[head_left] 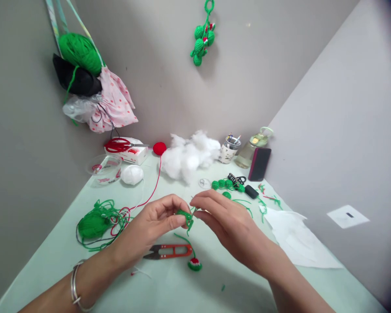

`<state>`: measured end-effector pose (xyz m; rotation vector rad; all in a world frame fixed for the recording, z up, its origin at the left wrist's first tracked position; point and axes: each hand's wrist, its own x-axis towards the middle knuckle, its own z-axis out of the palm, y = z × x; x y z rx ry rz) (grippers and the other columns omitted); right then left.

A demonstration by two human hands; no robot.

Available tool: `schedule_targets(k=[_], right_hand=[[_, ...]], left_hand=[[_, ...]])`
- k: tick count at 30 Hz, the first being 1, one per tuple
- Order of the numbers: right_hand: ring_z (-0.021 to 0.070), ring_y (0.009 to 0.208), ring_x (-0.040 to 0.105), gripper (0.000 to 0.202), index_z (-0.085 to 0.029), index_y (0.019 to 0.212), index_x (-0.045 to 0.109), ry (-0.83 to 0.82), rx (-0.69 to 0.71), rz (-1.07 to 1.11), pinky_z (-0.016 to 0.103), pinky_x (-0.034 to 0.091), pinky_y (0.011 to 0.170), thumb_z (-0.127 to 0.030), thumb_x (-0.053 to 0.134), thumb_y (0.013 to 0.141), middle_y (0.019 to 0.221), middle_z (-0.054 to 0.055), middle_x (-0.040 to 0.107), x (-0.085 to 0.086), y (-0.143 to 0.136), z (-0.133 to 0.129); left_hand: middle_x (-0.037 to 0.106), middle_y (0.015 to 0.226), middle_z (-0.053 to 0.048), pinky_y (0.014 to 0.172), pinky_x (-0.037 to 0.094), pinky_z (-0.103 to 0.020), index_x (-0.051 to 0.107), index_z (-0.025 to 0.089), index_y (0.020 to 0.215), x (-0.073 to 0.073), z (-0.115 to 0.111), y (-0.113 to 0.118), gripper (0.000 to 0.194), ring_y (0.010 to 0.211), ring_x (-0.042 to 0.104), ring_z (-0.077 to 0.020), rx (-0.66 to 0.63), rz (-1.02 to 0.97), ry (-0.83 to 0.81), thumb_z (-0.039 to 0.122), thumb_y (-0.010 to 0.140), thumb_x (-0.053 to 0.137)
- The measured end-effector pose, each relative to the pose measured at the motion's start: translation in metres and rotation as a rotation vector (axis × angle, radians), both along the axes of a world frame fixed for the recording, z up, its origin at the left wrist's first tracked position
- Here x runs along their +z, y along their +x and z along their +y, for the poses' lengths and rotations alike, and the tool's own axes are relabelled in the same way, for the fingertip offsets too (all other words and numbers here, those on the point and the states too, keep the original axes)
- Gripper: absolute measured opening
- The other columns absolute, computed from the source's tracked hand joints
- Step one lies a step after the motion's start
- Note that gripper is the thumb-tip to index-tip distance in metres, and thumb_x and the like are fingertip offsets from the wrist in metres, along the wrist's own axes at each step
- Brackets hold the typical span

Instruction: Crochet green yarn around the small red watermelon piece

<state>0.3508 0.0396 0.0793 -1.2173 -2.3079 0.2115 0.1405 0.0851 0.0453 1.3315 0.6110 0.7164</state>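
Observation:
Over the middle of the table, my left hand (pixel 163 217) pinches a small green crochet piece (pixel 183 214) between thumb and fingers. Close beside it, the bent fingers of my right hand (pixel 226 217) come together on a thin strand of green yarn (pixel 194 210) at the piece's right end; whether a hook or needle is there too, I cannot tell. Just below my hands lie orange-handled thread snips (pixel 174 251). A red, white and green crocheted watermelon slice (pixel 194 264) with a green yarn tail rests to their right.
Left, a tangled green yarn ball (pixel 93 224) lies near white yarn (pixel 132 174). White stuffing (pixel 190 156), a red yarn ball (pixel 159 148), red scissors (pixel 119 145) on a box, a pen jar (pixel 230 150), a bottle (pixel 247 150) and a phone (pixel 260 164) line the back. Green crocheted balls (pixel 226 184) sit right.

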Motion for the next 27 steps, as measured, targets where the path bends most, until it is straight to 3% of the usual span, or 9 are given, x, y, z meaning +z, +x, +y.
schedule_targets(k=[10,18,23,27], right_hand=[[0.0129,0.082,0.065,0.024,-0.023,0.105,0.063,0.004,0.062,0.134,0.025,0.051,0.07,-0.006,0.047,0.098,0.101,0.004,0.067,-0.004,0.002,0.004],[0.0148,0.075,0.059,0.014,-0.021,0.095,0.072,0.114,-0.068,0.13,0.027,0.047,0.064,-0.017,0.059,0.096,0.085,0.005,0.062,-0.006,-0.001,0.013],[0.0117,0.074,0.062,0.012,-0.022,0.089,0.069,-0.141,-0.032,0.338,0.023,0.049,0.068,-0.014,0.061,0.095,0.084,0.001,0.066,-0.01,-0.004,0.013],[0.0115,0.08,0.066,0.011,-0.023,0.101,0.065,-0.259,-0.013,0.434,0.022,0.052,0.073,-0.017,0.057,0.098,0.091,0.001,0.069,-0.008,-0.011,0.008]], left_hand=[[0.057,0.087,0.002,0.083,0.042,-0.026,0.065,0.023,0.094,-0.002,-0.001,0.002,0.007,0.086,0.053,-0.0141,-0.012,-0.057,-0.06,0.031,0.092,0.064],[0.059,0.092,0.001,0.085,0.041,-0.027,0.064,0.022,0.093,0.001,0.0,0.004,0.01,0.09,0.052,-0.0152,0.046,-0.011,-0.041,0.032,0.091,0.065],[0.061,0.087,0.001,0.084,0.042,-0.027,0.062,0.02,0.091,-0.003,0.0,0.005,0.012,0.087,0.055,-0.0146,0.046,-0.03,-0.071,0.032,0.091,0.065],[0.062,0.087,0.002,0.084,0.043,-0.028,0.059,0.02,0.09,-0.009,-0.001,0.007,0.011,0.086,0.059,-0.0141,0.075,-0.081,-0.12,0.03,0.091,0.065]])
